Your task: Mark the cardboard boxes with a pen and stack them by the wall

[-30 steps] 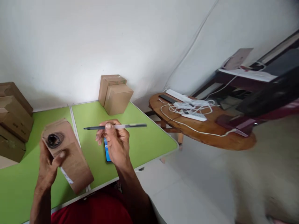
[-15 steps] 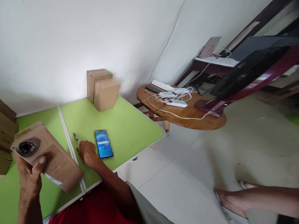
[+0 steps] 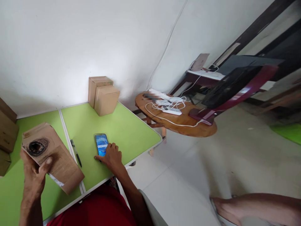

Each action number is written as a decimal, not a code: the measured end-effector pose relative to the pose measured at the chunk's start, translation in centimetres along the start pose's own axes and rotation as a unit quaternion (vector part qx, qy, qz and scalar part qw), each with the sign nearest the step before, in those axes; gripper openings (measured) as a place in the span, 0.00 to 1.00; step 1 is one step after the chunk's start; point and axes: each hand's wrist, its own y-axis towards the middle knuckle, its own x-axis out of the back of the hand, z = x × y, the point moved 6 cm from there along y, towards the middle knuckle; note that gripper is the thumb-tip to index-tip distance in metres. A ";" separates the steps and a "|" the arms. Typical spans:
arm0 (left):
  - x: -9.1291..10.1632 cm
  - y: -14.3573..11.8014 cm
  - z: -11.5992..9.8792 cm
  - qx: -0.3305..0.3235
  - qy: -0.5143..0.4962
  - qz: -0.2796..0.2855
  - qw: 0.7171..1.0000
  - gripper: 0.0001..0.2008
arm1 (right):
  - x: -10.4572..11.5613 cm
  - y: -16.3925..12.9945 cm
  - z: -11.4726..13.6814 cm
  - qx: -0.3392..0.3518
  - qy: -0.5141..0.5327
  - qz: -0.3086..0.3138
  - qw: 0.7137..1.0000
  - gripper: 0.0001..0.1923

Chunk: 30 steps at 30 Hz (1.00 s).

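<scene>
My left hand grips a brown cardboard box from its near left side, thumb pressed on the upper face. The box lies tilted over the green table, with a dark, scribbled-round hole near its far end. My right hand is on a smartphone, thumb at its lower left edge and fingers along its right side. Its screen is lit blue and faces up. Between the box and the phone a black pen lies on the table.
Two small cardboard boxes stand against the wall; more boxes are stacked at the far left. A round wooden table to the right bears power strips, tangled white cables and a monitor. Another person's leg shows at lower right.
My right hand has let go of the pen, which now lies flat on the table, and has moved right onto the smartphone. My left hand still holds the box.
</scene>
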 end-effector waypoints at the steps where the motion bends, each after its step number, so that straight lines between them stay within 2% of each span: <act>1: -0.1 0.0 0.1 0.000 -0.003 -0.001 1.000 0.46 | -0.2 0.2 -0.6 -0.004 0.012 0.009 1.000 0.41; 6: -0.2 0.0 0.3 0.013 -0.010 -0.005 1.000 0.50 | -1.0 1.5 -1.8 -0.021 0.082 0.019 0.996 0.41; 9: -0.3 -0.3 0.2 0.024 -0.012 -0.011 1.000 0.52 | -1.7 2.1 -2.0 -0.020 0.150 0.039 0.988 0.29; 12: -0.4 -0.6 0.2 0.033 -0.007 -0.007 0.999 0.53 | -2.2 1.7 -2.1 0.011 0.239 0.068 0.969 0.16; 15: -0.3 -0.9 0.5 0.054 -0.014 -0.008 0.998 0.55 | -2.4 0.1 -1.9 0.050 0.332 0.125 0.934 0.16; 16: -0.3 -1.0 0.7 0.062 -0.017 -0.008 0.998 0.56 | -2.3 -0.7 -1.6 0.061 0.383 0.155 0.908 0.20; 17: -0.2 -1.1 0.8 0.069 -0.020 -0.010 0.997 0.58 | -2.1 -1.6 -1.3 0.070 0.450 0.191 0.870 0.25; 19: -0.3 -1.2 0.9 0.075 -0.024 -0.007 0.997 0.61 | -1.0 -3.4 0.0 0.086 0.590 0.263 0.759 0.32; 20: -0.3 -1.2 0.9 0.076 -0.025 -0.005 0.997 0.62 | -0.1 -4.3 0.9 0.094 0.644 0.293 0.700 0.33; 21: -0.4 -1.3 0.8 0.075 -0.026 -0.004 0.997 0.63 | 0.9 -5.2 1.9 0.106 0.679 0.315 0.654 0.33; 22: -0.4 -1.2 0.6 0.073 -0.026 -0.003 0.997 0.64 | 2.0 -6.1 3.0 0.122 0.694 0.332 0.628 0.30; 24: -0.5 -1.2 0.5 0.072 -0.023 -0.001 0.997 0.65 | 3.9 -7.7 5.5 0.159 0.701 0.359 0.595 0.29; 26: -0.4 -1.2 0.5 0.068 -0.018 -0.004 0.998 0.65 | 5.3 -9.3 8.2 0.193 0.701 0.385 0.569 0.33; 30: 0.4 -1.5 1.8 0.022 0.009 -0.014 1.000 0.64 | 5.4 -12.0 13.3 0.245 0.686 0.443 0.522 0.45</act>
